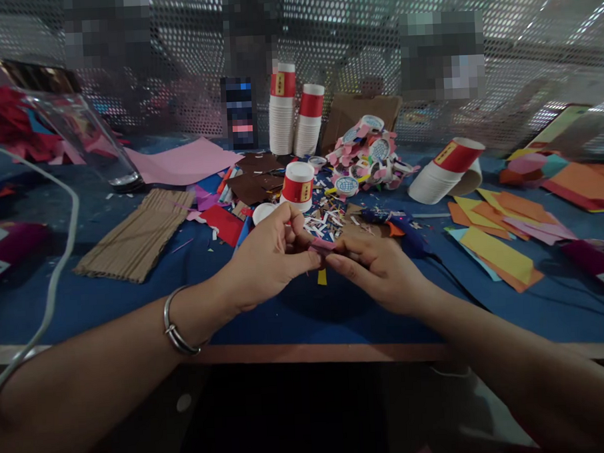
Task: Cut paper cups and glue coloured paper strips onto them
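Pinching one small pink paper piece (323, 244) between them, the left hand (263, 255) and right hand (381, 266) stand, in the head view, on the near side of a red-and-white paper cup (299, 186). Left thumb and forefinger: clamped on the piece's left part. Right thumb and forefinger: clamped at its right end, close beside the left fingertips. Left wrist: one silver bangle (174, 329).

Around the cup, on a blue tabletop (281, 327):
- Just right: white paper scraps (326, 222), loose; beyond them, one blue glue gun (394, 224), corded.
- Behind: two tall paper-cup stacks (282, 124), side by side.
- Behind and right: one heap of pink-and-white paper pieces (369, 150).
- Well right: one shorter cup stack (446, 170); yellow and orange paper strips (498, 248), overlapping.
- Left: one corrugated cardboard piece (137, 237); behind that, one pink paper sheet (184, 161) and one glass jar (85, 129) with lid.
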The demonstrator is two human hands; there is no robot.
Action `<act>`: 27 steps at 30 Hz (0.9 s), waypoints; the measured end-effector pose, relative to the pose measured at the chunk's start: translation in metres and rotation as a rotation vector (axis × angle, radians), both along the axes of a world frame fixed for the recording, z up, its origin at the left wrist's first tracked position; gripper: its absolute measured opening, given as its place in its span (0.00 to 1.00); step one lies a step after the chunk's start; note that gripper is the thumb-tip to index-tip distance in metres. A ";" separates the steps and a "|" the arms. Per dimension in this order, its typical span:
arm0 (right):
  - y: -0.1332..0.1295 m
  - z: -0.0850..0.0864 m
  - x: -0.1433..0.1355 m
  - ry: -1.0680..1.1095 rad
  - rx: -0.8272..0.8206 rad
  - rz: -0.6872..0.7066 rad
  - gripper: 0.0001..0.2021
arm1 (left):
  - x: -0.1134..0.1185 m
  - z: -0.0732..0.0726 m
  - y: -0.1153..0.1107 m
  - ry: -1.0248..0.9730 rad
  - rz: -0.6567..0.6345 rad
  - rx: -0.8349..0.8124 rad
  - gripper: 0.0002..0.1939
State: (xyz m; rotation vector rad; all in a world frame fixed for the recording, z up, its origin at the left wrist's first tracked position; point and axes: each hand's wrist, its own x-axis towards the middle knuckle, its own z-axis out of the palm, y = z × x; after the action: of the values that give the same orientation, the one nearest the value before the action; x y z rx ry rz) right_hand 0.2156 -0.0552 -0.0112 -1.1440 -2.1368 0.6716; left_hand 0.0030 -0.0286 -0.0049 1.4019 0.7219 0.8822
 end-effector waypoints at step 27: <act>0.004 -0.004 0.000 -0.172 0.076 -0.050 0.17 | -0.002 0.010 0.006 0.114 -0.072 -0.104 0.04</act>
State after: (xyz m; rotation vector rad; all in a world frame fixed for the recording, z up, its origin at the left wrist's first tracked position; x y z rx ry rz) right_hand 0.2158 -0.0509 -0.0156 -1.2486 -2.2472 0.4806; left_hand 0.0010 -0.0227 0.0048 1.3844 0.7880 0.7034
